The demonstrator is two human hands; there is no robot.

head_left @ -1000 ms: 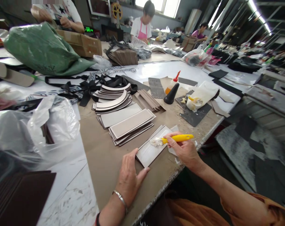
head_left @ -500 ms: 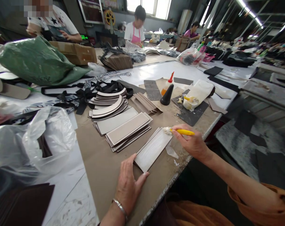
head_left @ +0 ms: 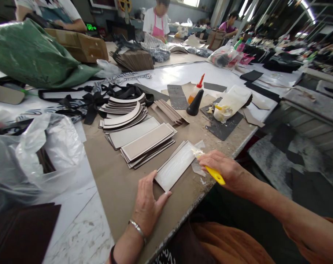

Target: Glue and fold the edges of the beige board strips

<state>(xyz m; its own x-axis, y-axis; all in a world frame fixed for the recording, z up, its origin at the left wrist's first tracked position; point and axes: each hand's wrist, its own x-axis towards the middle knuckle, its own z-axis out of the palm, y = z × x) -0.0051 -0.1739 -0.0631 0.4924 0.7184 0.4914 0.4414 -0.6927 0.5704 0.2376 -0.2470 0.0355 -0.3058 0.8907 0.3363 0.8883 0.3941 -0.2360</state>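
My right hand grips a glue brush with a yellow handle. Its paste-caked bristles touch the far right end of a pale rectangular panel, whose face has wet-looking white streaks. The panel lies on top of a small stack of like pieces, slightly fanned. With fingers on one near corner and thumb on the other, my left hand holds the panel's near end. Beside the panel is a scrap of translucent film. Further left sits a pile of similar rectangular panels.
Curved strips and black straps lie behind the panels. A black cone, a red-tipped bottle and a glue-smeared white container stand further back. Plastic bags lie left. Co-workers are across the table.
The brush has turned so its handle points down toward me, with the bristles still at the panel's far end. My left hand keeps its hold. The whole view has shifted slightly.
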